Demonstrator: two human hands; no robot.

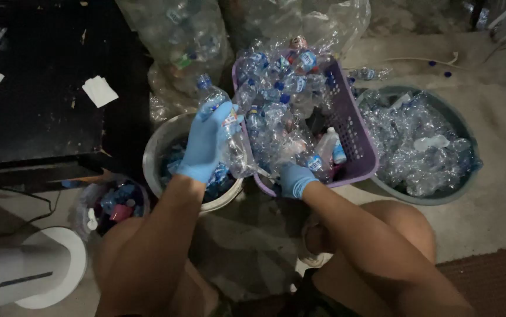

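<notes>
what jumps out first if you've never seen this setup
The purple basket heaped with clear plastic bottles, in the middle. In front of it, the blue-gloved left hand holds a bottle over a metal bowl, and the right hand rests at the basket's near edge. A round tub of crushed bottles sits right.

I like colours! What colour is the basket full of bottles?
Purple; the basket shows best in the head view.

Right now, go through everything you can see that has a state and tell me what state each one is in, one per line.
Left hand: gloved blue, grip closed on the clear plastic bottle.
Clear plastic bottle: held over the metal bowl, blue cap on.
Right hand: gloved blue, at the purple basket's edge; grip unclear.
Purple basket: heaped with bottles.
Metal bowl: partly filled.
Round basin: full of clear bottles.
</notes>
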